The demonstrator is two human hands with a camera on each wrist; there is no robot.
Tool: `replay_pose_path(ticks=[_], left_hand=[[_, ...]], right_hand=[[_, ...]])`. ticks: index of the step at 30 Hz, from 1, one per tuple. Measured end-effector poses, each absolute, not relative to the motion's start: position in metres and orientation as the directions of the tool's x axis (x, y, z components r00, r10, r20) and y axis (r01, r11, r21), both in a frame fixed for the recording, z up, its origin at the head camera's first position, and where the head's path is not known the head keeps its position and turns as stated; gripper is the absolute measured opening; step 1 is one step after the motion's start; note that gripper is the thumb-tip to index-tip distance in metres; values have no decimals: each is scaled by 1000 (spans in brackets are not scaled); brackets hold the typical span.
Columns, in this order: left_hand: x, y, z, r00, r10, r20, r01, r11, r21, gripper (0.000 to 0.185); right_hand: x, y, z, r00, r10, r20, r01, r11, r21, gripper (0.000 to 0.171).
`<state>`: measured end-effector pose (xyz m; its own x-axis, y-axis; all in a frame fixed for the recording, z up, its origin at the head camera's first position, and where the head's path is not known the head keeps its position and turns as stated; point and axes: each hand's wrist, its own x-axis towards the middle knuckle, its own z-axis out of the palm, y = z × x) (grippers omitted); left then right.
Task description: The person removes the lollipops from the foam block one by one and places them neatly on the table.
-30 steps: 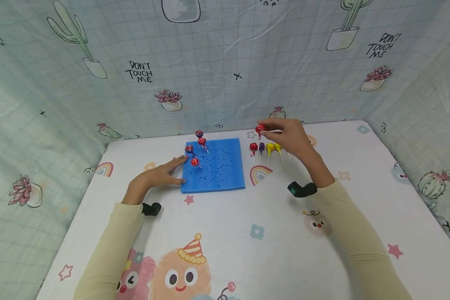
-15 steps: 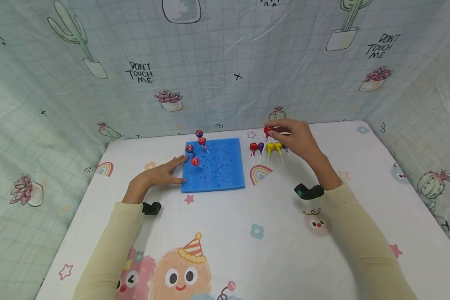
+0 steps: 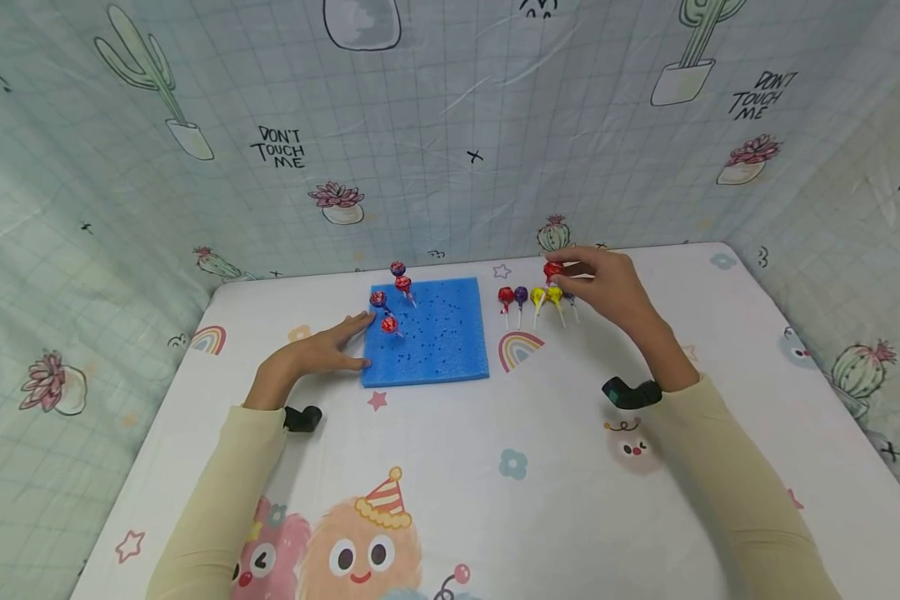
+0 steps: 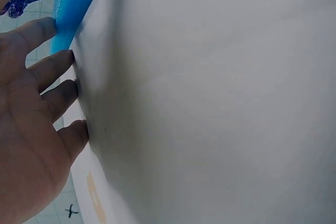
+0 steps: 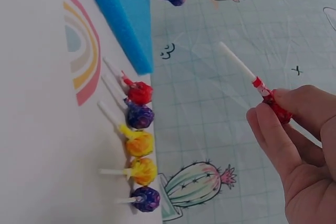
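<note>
The right hand (image 3: 607, 287) pinches a red lollipop (image 3: 552, 270) by its wrapped head between thumb and fingers (image 5: 273, 129), holding it in the air above the row of loose lollipops (image 3: 537, 297). Its wrapper is glossy red, twisted at the neck, and its white stick (image 5: 237, 61) juts free, slanting away from the hand. Below it on the counter (image 3: 495, 433) lie five lollipops side by side: red, purple, two yellow and another purple. The left hand (image 3: 311, 354) rests flat with straight, relaxed fingers (image 4: 50, 66) against the near left edge of the blue foam block (image 3: 429, 333), holding nothing. Four lollipops (image 3: 392, 296) stand stuck in the block's far left corner.
</note>
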<state>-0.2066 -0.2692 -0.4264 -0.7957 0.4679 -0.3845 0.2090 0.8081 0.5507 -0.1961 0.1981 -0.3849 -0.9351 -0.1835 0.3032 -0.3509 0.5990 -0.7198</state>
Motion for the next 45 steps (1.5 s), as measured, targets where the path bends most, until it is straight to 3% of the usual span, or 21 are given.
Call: replay_pose_path(ticks=[19, 27, 45], left_hand=[[-208, -271, -426, -794, 477, -378, 215, 801, 559, 96], [-209, -271, -427, -790, 485, -374, 221, 795, 565, 97], [-209, -272, -430, -793, 474, -383, 217, 807, 549, 97]], right_hand=[[-192, 196, -412, -918, -325, 228, -388, 613, -688, 30], [-191, 189, -421, -889, -382, 252, -444, 582, -681, 30], [-192, 175, -430, -894, -403, 195, -415, 580, -701, 26]])
